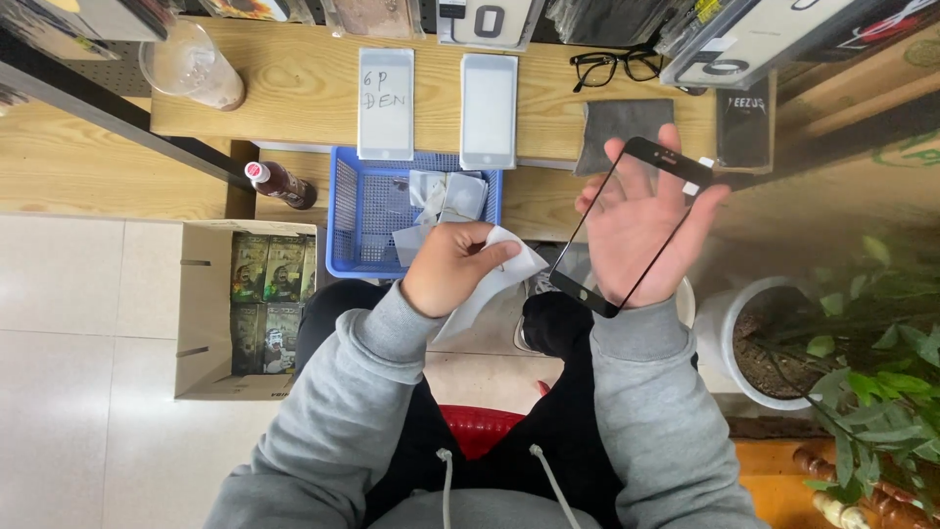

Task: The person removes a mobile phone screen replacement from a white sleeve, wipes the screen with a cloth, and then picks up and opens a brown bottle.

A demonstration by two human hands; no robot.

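Note:
My right hand (641,225) holds up a black-framed glass screen protector (685,176), which rests tilted against my open palm and fingers. My left hand (452,264) is closed on a white wipe (494,284), held just left of the protector's lower corner. Both arms are in grey sleeves above my lap. Two white-framed protectors (386,103) (489,110) lie flat on the wooden table (294,88) ahead.
A blue basket (357,220) with crumpled wrappers sits below the table edge. A cardboard box (201,304) of packages stands on the floor at left, beside a brown bottle (279,183). Glasses (617,67), a grey cloth (617,122), a plastic cup (191,67) and a potted plant (754,343) are nearby.

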